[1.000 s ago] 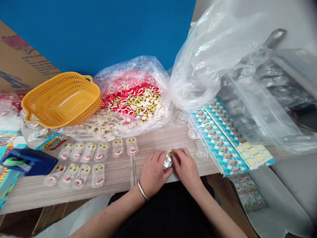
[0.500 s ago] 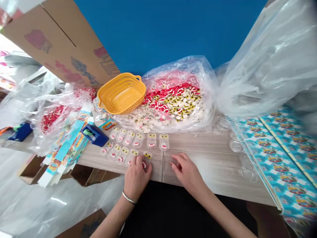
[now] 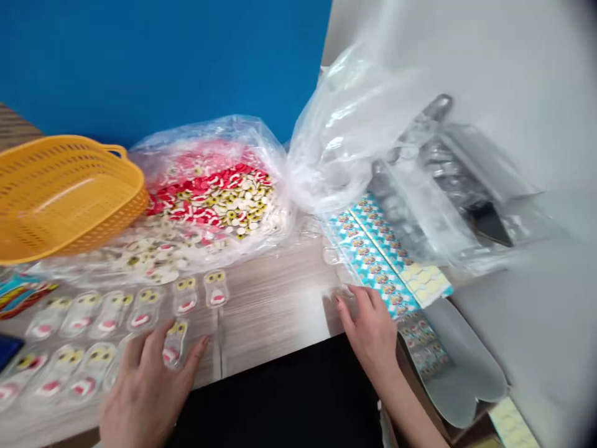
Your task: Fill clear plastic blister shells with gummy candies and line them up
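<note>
My left hand (image 3: 152, 379) is spread low over the table, thumb apart from the fingers. Between thumb and fingers lies a small clear plastic tray (image 3: 176, 341) holding two yellow eye pieces and a red-and-white mouth piece; fingers partly cover it. Similar filled trays, such as one clear tray (image 3: 145, 308), lie in two rows to the left and behind. My right hand (image 3: 373, 330) has reached the left edge of the printed blue card sheets (image 3: 373, 261), thumb and fingers apart. Clear empty plastic shells (image 3: 344, 274) lie by its fingertips, blurred and partly hidden.
A clear bag (image 3: 224, 199) full of red mouth pieces and yellow eye pieces stands at the back. Left of it is a yellow basket (image 3: 74, 205). A knotted plastic bag (image 3: 336, 143) and bagged clear plastic parts (image 3: 433, 193) sit at the right, beyond the wooden table (image 3: 275, 298).
The view has swung right and nearer. My right hand has moved right, from beside the trays to the card sheets and empty shells. My left hand stays by the nearest tray.
</note>
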Motion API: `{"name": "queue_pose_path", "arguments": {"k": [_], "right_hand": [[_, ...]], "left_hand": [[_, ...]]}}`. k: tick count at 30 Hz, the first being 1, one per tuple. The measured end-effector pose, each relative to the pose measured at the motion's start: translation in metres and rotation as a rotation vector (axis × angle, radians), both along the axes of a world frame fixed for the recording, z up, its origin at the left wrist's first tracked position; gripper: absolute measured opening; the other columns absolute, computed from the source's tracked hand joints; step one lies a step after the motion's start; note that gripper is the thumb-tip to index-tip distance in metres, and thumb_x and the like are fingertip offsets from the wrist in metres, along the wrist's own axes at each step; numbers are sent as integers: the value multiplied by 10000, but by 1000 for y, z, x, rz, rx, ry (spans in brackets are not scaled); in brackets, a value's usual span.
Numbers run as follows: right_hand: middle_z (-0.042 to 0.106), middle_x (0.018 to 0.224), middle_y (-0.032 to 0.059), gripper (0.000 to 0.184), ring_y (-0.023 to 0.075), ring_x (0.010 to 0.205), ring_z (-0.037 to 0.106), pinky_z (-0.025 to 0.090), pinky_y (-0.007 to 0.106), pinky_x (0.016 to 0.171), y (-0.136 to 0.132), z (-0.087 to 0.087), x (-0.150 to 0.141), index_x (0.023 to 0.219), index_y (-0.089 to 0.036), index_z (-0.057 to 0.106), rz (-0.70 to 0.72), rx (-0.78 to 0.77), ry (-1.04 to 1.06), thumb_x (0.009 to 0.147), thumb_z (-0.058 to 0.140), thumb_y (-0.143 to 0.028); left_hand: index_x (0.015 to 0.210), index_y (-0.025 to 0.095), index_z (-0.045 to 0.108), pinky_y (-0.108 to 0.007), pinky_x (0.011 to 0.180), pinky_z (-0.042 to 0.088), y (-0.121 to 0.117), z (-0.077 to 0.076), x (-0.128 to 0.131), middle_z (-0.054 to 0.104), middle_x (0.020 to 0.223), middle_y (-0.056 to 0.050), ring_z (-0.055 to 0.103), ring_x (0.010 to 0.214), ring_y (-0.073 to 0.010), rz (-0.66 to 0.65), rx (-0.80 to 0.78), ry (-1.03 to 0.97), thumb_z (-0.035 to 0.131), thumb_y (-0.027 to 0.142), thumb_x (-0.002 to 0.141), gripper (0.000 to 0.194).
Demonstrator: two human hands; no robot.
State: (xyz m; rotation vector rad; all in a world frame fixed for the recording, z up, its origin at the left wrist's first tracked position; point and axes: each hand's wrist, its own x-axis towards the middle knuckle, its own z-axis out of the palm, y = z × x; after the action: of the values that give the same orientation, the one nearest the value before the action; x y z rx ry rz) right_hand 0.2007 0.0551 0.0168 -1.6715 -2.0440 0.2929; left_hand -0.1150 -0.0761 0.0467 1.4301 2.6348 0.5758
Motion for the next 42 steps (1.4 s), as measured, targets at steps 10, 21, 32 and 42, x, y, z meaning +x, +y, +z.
{"name": "queue_pose_path", "arguments": {"k": [10,21,32,42], "right_hand": [[600,1244,172,130,318,1117,607,536,532,923,3,-19,-13,941,-216,677,29,159,40,949,556,-263],[676,1166,99,198,255,1097,635,531,426,939,57,19,-105,1114,-237,649,530,48,318,938,565,-208],[688,1024,84,147,210,896,658,462,285,736,193,30,-234,991,-180,677,390,-110,-229,952,552,-246],[642,1066,57,199,180,883,639,434,268,729,197,18,-243,1098,-220,633,466,-46,-324,961,489,-210]], "left_hand": [[1061,183,655,-408,924,536,114,-15,121,732,1059,-112,692,987,-237,-388,-76,-1198,665,413,835,323],[1213,205,514,-311,689,546,154,-4,65,736,1054,-102,728,810,-199,162,404,-1612,681,476,826,501],[1199,208,520,-261,550,514,190,-8,5,722,1060,-97,710,674,-169,325,537,-1540,700,451,789,510],[1189,222,525,-249,542,501,196,-16,1,713,1067,-79,702,675,-160,348,480,-1587,668,446,808,465]]}}
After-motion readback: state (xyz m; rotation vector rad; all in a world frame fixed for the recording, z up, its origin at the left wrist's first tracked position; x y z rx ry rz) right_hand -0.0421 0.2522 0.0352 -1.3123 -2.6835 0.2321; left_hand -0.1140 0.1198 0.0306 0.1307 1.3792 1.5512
